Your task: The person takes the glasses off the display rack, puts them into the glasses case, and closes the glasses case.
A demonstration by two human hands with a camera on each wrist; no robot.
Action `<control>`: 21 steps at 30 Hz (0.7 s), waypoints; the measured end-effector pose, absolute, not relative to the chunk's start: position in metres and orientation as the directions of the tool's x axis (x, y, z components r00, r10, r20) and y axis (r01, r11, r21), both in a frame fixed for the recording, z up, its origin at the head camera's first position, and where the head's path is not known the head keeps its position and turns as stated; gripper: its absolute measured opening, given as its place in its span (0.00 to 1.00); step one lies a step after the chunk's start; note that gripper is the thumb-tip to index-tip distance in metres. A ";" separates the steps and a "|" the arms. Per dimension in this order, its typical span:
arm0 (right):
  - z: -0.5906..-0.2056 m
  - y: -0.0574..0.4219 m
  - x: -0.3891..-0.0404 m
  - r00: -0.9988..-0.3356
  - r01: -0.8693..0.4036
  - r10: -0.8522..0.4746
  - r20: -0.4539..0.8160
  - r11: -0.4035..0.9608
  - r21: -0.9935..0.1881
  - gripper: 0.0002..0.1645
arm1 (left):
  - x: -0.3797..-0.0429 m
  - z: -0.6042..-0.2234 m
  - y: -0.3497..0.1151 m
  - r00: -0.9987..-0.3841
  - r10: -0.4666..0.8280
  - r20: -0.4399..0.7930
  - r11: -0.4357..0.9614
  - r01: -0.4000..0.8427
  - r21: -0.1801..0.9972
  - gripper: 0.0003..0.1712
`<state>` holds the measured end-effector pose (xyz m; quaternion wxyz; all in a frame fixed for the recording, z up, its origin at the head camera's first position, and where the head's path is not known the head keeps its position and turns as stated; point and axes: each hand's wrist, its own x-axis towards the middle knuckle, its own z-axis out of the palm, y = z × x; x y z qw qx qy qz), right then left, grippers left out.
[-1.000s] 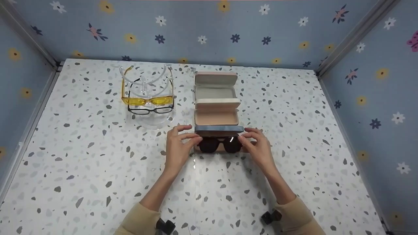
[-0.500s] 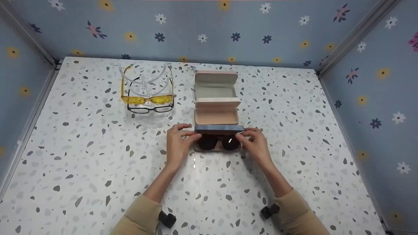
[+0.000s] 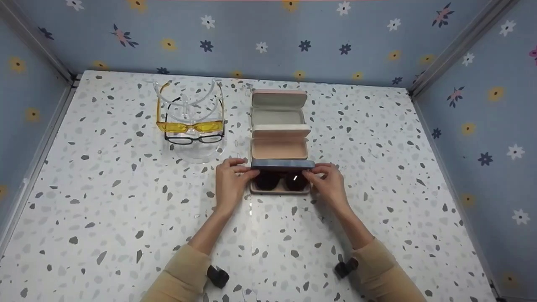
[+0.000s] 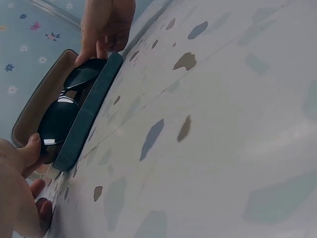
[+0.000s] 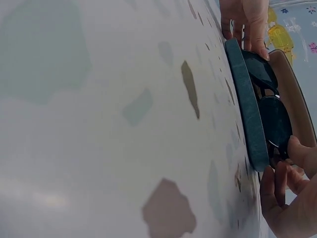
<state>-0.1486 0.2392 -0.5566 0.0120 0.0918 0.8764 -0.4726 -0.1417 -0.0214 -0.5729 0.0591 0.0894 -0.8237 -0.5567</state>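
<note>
A pair of dark sunglasses lies in the nearest glasses case, lenses toward me. This case is blue outside, and its lid stands raised at the back. At the left end of the sunglasses, my left hand pinches the frame between thumb and fingers. My right hand pinches the other end, beside the right lens. In the left wrist view the left thumb rests on the edge of the near lens. The folded temples are mostly hidden behind the lenses.
Behind stand two more open cases in a row, one with a peach lining and one with a grey lining. To the left, a clear stand holds yellow glasses and black-framed glasses. Patterned walls enclose the speckled table.
Both hands have moved slightly away from me and inward with the sunglasses, which have gone from overlapping the case's front edge to lying inside it. The front rim now shows below the lenses.
</note>
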 end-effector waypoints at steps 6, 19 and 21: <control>-0.558 0.240 -0.149 -0.982 0.175 0.153 -0.106 0.559 -0.811 0.13 | -0.142 -0.573 -0.020 -0.976 -0.217 -0.010 0.379 -0.093 0.921 0.13; -0.559 0.240 -0.154 -0.978 0.192 0.183 -0.105 0.570 -0.799 0.11 | -0.144 -0.576 -0.020 -0.975 -0.223 0.011 0.426 -0.088 0.901 0.12; -0.560 0.240 -0.154 -0.977 0.188 0.188 -0.097 0.566 -0.803 0.11 | -0.144 -0.576 -0.020 -0.973 -0.228 0.029 0.432 -0.074 0.899 0.11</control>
